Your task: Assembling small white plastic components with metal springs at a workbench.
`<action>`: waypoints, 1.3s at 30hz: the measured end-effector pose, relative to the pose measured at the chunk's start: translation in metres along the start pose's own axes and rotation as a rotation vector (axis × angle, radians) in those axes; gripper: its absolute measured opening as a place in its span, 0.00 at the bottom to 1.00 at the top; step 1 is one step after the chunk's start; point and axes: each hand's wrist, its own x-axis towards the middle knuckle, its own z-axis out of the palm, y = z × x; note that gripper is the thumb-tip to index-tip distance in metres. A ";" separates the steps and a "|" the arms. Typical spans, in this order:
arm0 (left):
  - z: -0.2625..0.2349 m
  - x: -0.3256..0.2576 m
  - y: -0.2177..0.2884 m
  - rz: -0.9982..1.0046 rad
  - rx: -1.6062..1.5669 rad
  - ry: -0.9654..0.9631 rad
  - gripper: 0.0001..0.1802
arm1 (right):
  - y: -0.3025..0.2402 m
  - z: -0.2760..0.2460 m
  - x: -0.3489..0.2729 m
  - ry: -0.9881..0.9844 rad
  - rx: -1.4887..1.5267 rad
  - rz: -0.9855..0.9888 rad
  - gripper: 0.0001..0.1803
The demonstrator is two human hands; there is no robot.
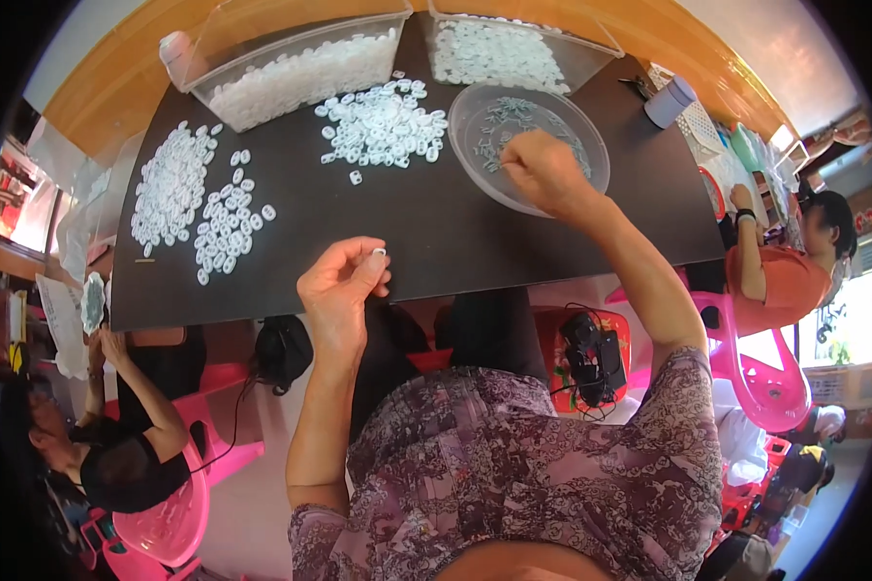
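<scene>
My left hand (339, 286) is just over the table's near edge, thumb and fingertips pinched on a small white plastic piece (379, 252). Only the tip of that piece shows. Over the round clear tub (473, 179), my right hand (549, 172) is closed with the fingers curled under; whatever they hold is hidden. Small grey clip-like parts (515, 108) are scattered in this tub. Beyond my left hand lies a heap of white oval pieces with holes (383, 124), and one loose white piece (356, 178) sits in front of it.
Two more white piles (171, 184) (227, 225) cover the dark table's (300, 208) left side. Clear bins of white parts (305, 73) (499, 58) stand along the back. A lidded cup (669, 102) is at the right. Co-workers sit left (136, 474) and right (785, 281).
</scene>
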 end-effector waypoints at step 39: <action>0.004 -0.031 -0.001 -0.093 -0.100 -0.023 0.03 | -0.139 0.043 -0.012 -0.204 1.071 0.475 0.08</action>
